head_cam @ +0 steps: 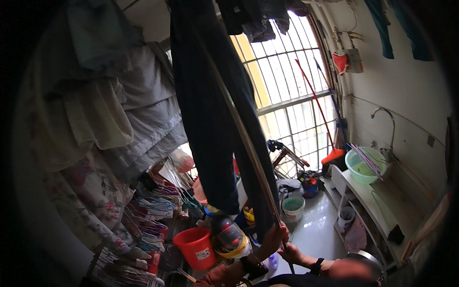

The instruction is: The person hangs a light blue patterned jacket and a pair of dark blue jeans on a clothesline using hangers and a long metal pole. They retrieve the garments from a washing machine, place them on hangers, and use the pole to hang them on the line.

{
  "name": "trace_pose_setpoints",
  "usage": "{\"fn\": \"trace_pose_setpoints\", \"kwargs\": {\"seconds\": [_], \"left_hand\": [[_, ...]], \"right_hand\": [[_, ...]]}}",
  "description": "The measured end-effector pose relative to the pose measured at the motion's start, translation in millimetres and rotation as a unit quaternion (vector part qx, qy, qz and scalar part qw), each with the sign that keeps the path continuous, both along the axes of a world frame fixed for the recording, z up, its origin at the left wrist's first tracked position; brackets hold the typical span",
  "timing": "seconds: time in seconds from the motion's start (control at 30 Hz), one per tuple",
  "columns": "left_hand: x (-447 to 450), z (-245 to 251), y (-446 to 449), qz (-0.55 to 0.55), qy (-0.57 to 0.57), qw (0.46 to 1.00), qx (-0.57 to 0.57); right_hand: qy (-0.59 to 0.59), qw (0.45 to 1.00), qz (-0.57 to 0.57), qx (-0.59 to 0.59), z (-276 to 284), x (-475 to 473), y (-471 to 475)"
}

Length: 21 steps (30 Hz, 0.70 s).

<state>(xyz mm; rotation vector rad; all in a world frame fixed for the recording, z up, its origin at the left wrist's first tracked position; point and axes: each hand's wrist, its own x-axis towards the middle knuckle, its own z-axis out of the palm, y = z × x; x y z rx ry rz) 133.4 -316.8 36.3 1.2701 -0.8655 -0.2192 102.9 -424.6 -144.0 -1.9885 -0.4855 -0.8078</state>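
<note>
Both of my hands are wrapped around a long thin metal pole [247, 143] that slants up and away from me. My left hand [274, 236], below a reddish sleeve and a dark wristband, grips it just above my right hand [292, 253]. The right wrist wears a black band. In front of me hang dark trousers [200, 114], their legs reaching down nearly to my left hand. The pole runs across the front of one trouser leg. Its upper end fades into the dark cloth, so I cannot tell what it touches there.
Light-coloured laundry [147, 107] hangs at the left above many hangers [154, 204]. A red bucket [197, 247] and a white bucket [294, 210] stand low down. On the right, a green basin [362, 168] rests by a tap [392, 125]. A red broom [331, 156] leans by the barred window [283, 71].
</note>
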Motion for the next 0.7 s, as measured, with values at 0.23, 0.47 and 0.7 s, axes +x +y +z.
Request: {"fn": "trace_pose_setpoints", "kwargs": {"seconds": [0.23,0.47,0.7], "left_hand": [[9.1,9.4,-30.2,-0.029,-0.103,0.985,0.135],[28.4,56.0,-51.9,-0.052,-0.048,0.997,-0.008],[57.1,91.0,-77.6,0.011,-0.146,0.988,-0.043]], "right_hand": [[0.211,0.977,-0.018,0.025,19.5,-20.7,-31.9],[0.114,0.991,-0.023,0.068,100.6,-13.5,-48.9],[0.068,0.988,0.053,0.132,133.4,20.3,-73.0]]}}
